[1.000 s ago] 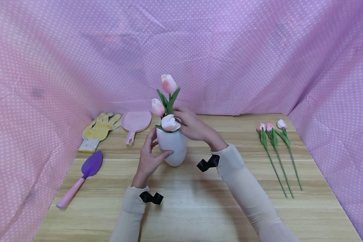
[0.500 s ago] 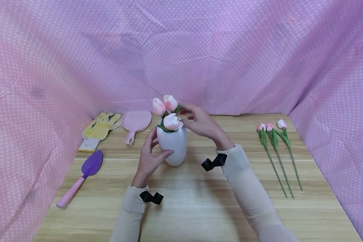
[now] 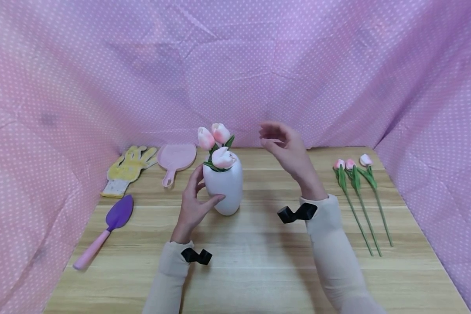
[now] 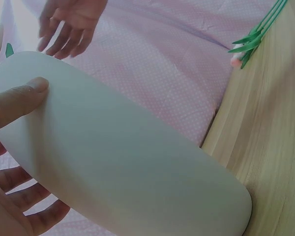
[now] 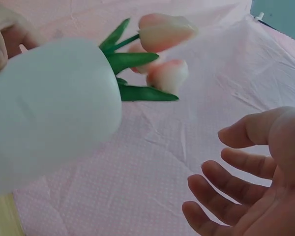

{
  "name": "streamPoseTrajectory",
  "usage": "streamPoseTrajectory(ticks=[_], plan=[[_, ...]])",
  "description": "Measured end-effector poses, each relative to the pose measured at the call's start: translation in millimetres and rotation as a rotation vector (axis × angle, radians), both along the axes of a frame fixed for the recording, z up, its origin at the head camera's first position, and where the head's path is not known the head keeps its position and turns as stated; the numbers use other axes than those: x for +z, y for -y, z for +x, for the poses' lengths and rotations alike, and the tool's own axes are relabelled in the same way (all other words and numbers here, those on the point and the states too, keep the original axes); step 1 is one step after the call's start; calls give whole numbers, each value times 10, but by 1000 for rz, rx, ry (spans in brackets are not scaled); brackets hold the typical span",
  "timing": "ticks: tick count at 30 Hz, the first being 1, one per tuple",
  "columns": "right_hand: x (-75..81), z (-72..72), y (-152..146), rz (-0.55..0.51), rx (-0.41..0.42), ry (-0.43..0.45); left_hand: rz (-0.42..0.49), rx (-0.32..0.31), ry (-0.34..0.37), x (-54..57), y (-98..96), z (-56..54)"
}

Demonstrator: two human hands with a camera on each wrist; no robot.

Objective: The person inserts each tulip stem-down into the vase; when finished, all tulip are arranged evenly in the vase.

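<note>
A white vase (image 3: 228, 192) stands upright near the middle of the table. My left hand (image 3: 193, 209) grips its left side, thumb across the front and fingers round the back, as the left wrist view also shows. Three pink-and-white tulips (image 3: 222, 158) rise from its mouth, their blooms close together and their stems hidden inside. To the right of the vase, my right hand (image 3: 288, 150) is raised in the air, fingers loosely bent and holding nothing. In the right wrist view the same hand (image 5: 255, 182) is apart from the vase and blooms.
Three more tulips (image 3: 353, 187) lie side by side at the table's right. On the left are a yellow-and-white glove (image 3: 127, 170), a pink pan-shaped piece (image 3: 176, 158) and a purple trowel (image 3: 119, 213) with a pink handle. A pink dotted cloth (image 3: 259, 65) hangs behind.
The rear tulip has sunk lower into the vase, its bloom now beside the others. My right hand has let go of it and drawn away right. The left hand stays on the vase.
</note>
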State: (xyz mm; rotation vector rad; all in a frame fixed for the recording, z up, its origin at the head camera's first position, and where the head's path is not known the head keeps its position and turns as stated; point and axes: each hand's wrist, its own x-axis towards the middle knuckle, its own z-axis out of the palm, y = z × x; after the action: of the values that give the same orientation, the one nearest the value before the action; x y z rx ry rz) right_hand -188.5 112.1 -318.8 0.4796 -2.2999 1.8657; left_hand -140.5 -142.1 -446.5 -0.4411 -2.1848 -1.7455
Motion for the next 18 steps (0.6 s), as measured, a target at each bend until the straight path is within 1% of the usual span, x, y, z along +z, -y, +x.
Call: streamPoseTrajectory(ticks=[5,11,15,18], plan=[[-69,29,-224,-32,-80,-6,-1,6,9,9,1,9],[-162,63,-456,-101,-145,-18,-1,7,18,10,-1,12],[-239,97,-612,-105,-188,-22,-1,8,20,7,-2,11],[-321,128,-748,-88,-227,-15,0,6,11,8,-6,10]])
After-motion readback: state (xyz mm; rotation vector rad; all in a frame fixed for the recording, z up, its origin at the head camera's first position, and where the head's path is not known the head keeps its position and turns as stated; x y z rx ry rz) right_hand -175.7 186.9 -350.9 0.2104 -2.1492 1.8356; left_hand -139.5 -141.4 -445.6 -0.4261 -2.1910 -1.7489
